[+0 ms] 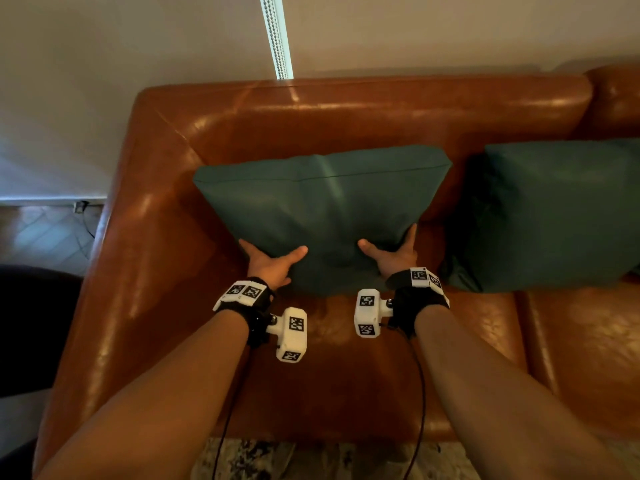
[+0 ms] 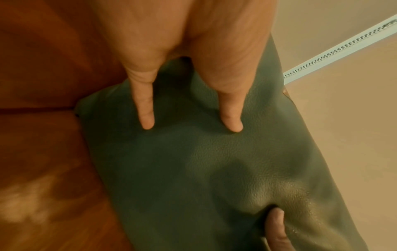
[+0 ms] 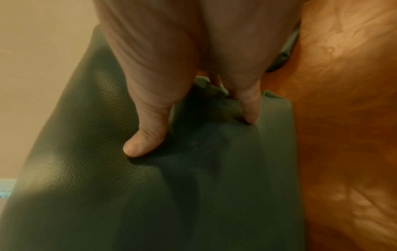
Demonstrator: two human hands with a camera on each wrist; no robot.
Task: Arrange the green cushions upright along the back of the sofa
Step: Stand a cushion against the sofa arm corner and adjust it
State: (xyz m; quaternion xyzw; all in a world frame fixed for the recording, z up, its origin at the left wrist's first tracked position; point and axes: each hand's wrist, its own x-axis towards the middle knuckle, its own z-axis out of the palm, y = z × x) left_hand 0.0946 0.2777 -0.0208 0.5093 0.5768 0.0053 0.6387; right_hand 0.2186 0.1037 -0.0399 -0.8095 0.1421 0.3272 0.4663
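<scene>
A green leather cushion (image 1: 322, 202) stands tilted on the left seat of a brown leather sofa (image 1: 346, 375), its top edge leaning toward the backrest (image 1: 346, 112). My left hand (image 1: 273, 259) grips its lower left corner, thumb on the front face. My right hand (image 1: 391, 256) grips the lower right corner, thumb in front and fingers along the side. The left wrist view shows my left hand (image 2: 189, 122) pressing into the cushion (image 2: 193, 169). In the right wrist view, my right hand (image 3: 193, 134) dents the cushion (image 3: 150, 195). A second green cushion (image 1: 561, 209) leans upright against the backrest at the right.
The sofa's left arm (image 1: 114, 271) rises close beside the held cushion. A pale wall with a beaded strip (image 1: 277, 36) stands behind the sofa. A cable and plug (image 1: 80, 206) lie on the floor at left. A patterned rug (image 1: 277, 459) lies below the front edge.
</scene>
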